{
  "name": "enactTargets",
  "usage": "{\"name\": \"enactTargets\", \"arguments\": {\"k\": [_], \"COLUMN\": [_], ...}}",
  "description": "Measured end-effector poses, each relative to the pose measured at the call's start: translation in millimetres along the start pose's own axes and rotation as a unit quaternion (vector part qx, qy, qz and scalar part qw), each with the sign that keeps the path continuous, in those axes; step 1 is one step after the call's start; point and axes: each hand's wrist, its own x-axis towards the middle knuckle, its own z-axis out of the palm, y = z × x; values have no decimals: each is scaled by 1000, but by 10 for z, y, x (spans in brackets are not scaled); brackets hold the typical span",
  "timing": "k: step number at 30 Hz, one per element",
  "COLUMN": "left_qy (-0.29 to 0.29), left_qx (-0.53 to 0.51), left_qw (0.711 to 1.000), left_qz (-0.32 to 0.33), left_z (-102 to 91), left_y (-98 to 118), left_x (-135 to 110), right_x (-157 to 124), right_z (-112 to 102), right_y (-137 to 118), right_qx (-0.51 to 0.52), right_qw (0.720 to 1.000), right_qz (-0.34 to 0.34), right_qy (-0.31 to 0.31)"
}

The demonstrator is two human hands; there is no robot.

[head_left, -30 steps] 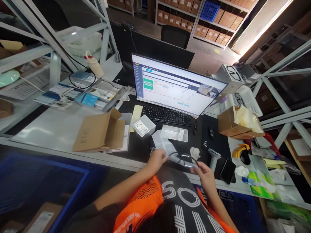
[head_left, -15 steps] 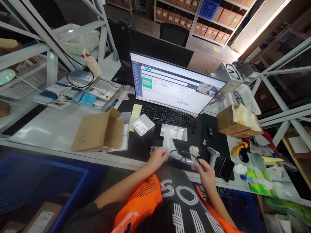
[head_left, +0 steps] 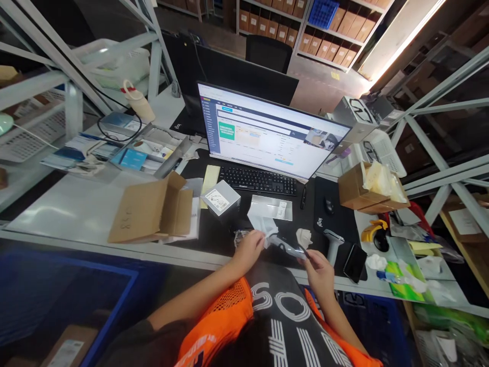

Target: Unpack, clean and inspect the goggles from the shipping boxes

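Note:
My left hand (head_left: 249,249) is closed on a clear plastic bag (head_left: 263,224) at the near edge of the black desk mat (head_left: 214,229). My right hand (head_left: 318,269) pinches the other end of a dark cable-like item (head_left: 289,248) that sits partly in the bag. A crumpled white wad (head_left: 304,237) lies just beyond my right hand. A small white labelled box (head_left: 220,199) and a flat clear packet (head_left: 272,207) rest in front of the keyboard (head_left: 258,180).
A monitor (head_left: 267,133) stands behind the keyboard. An open cardboard box (head_left: 151,209) lies to the left. A barcode scanner (head_left: 333,245), a phone (head_left: 355,262) and a mouse (head_left: 329,205) sit to the right, beside a brown box (head_left: 357,192) with plastic bags. Metal shelving frames both sides.
The bag has folded and bunched up toward my left hand. My hands have come closer together, and the cable loop between them has shrunk. The view drifted slightly.

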Motion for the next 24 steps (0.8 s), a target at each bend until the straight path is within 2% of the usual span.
{"name": "enactTargets", "arguments": {"k": [4,6,11,18,21,24], "left_qy": [-3,-1,11,22,34,43], "left_qx": [-5,-5,-10,15,32,41], "left_qw": [1000,1000,1000,999,998,997], "left_qz": [18,22,19,29,32,40], "left_z": [14,15,2,-53,-94,-128], "left_y": [48,59,51,91,94,75], "left_x": [2,9,4,-19,-13,-15], "right_x": [15,21,15,7,50,122], "right_z": [56,103,218,250,294,385], "right_y": [74,150,244,23,-3,52], "right_qx": [133,169,160,105,120,161], "right_qw": [981,970,975,990,989,979], "right_qz": [140,169,152,77,84,121], "right_qy": [29,37,33,43,21,-9]}}
